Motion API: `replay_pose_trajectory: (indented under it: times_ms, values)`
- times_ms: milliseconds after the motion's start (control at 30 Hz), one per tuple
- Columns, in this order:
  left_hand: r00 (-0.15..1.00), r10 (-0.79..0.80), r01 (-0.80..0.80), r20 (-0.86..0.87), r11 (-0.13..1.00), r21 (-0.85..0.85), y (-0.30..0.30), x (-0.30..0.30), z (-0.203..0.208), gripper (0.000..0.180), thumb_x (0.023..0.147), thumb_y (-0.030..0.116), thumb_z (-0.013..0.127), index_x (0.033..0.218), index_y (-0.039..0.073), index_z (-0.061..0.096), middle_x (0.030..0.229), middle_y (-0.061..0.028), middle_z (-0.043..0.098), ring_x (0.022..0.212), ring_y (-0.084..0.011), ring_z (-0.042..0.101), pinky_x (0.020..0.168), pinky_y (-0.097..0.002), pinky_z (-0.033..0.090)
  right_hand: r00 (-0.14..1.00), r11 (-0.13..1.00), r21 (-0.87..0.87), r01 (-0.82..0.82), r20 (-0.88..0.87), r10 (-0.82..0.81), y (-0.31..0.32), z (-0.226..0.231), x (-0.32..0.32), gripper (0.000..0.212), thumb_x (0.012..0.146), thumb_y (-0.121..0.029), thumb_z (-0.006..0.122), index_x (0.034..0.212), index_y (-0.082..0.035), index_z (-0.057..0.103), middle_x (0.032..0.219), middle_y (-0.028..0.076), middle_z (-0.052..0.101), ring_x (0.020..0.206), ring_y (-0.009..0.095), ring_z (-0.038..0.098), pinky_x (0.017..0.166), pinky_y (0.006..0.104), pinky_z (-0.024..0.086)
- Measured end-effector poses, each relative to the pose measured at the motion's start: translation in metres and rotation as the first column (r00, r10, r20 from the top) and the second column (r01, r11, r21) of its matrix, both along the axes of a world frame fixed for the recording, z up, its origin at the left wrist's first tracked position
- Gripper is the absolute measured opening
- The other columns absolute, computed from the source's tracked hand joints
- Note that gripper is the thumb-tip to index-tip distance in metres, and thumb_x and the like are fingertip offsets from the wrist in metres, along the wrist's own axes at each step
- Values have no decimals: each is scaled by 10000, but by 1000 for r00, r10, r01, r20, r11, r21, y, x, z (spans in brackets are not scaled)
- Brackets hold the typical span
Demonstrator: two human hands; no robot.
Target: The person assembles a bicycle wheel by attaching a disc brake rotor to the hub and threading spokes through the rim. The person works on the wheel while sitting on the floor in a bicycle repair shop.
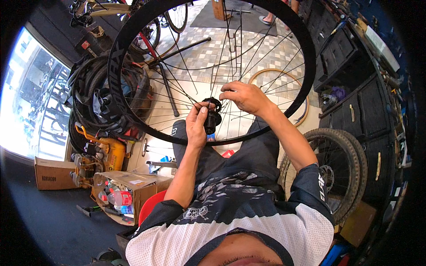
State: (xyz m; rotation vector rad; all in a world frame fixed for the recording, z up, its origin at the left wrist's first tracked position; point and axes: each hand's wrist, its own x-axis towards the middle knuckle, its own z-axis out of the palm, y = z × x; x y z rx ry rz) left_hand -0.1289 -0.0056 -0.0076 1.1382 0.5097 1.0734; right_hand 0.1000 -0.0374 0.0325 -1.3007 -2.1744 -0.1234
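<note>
A black bicycle rim (306,57) stands tilted before me, its lower edge over my thighs. At its middle is a black wheel hub (212,117), with thin dark spokes (162,94) fanning out to the rim; some spoke ends hang loose. My left hand (197,123) is closed around the hub from its left side, thumb along the body. Just right of the hub's upper flange, my right hand (245,98) has its fingers curled and pinched together among the spokes. What lies between those fingertips is too small to tell.
Tyres (88,88) pile up at left, near a yellow air compressor (111,153) and a cardboard box (142,188) of bottles. At right, knobby-tyred wheels (350,173) lean against dark drawers (364,106). A tan-edged tyre (306,104) lies on the floor. Beyond, a person's foot (267,19) shows.
</note>
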Motion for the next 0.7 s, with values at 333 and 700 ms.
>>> replay_pose_trajectory:
  times_ms: [333, 700]
  values:
    - [1000, -5, 5, 5, 1000, 9, -1, 2, 4, 257, 1087, 222, 514, 1150, 6, 638, 1098, -79, 702, 997, -124, 639, 895, -277, 519, 998, 998, 6, 60, -5, -60, -6, -5, -3, 369, 806, 34, 629, 1100, -182, 689, 1135, 36, 686, 1036, 270, 689, 772, 394, 604]
    - [1000, -19, 19, 15, 1000, 10, -1, 3, 4, 249, 1085, 222, 532, 1160, 7, 633, 1097, -74, 702, 982, -117, 637, 887, -275, 531, 998, 998, -14, 64, 13, -64, -5, -7, -4, 371, 815, 22, 612, 1113, -189, 675, 1137, 30, 665, 1047, 266, 682, 766, 406, 609]
